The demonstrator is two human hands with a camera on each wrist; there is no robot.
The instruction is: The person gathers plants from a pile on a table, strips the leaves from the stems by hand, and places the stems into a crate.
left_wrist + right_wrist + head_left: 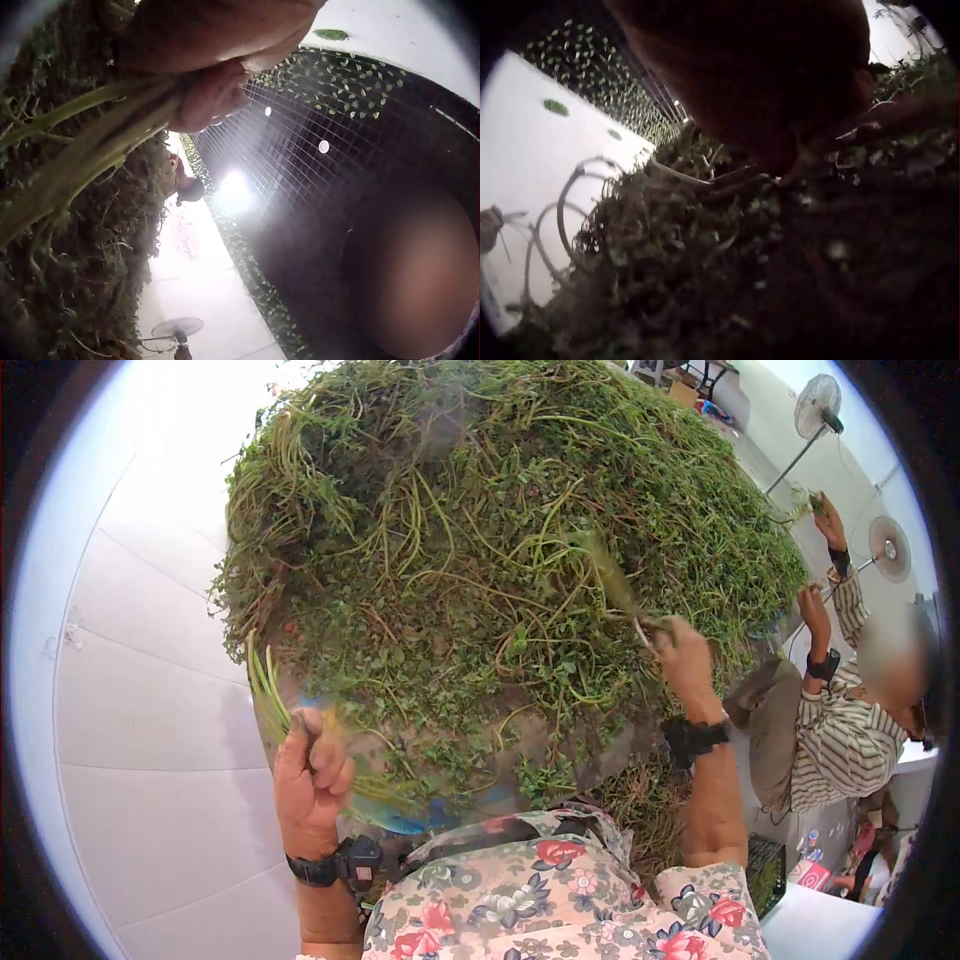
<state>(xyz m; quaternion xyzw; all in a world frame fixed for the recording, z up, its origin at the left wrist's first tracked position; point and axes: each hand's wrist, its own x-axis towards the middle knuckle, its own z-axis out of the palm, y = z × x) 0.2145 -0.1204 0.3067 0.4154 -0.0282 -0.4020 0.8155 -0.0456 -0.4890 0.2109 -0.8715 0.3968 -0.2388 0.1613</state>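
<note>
A big heap of leafy green plants with long stems [520,600] spreads in front of me. At its near left edge my left hand [315,765] grips a small bunch of pale green stems [266,685]. The left wrist view shows those stems [82,161] close up, running out from between thumb and fingers. Over the right part of the heap, my right hand [688,670] pinches a plant stem [642,632], with a motion-blurred green part [612,578] trailing from it. In the right wrist view the right hand [765,75] is dark and its fingertips are among the plants.
Another person in a striped shirt [850,750] sits at the right, hands raised beside the heap. Standing fans [818,405] are behind. A white wall [150,690] runs along the left. More plant bits [650,810] and a dark crate [767,875] lie low at the right.
</note>
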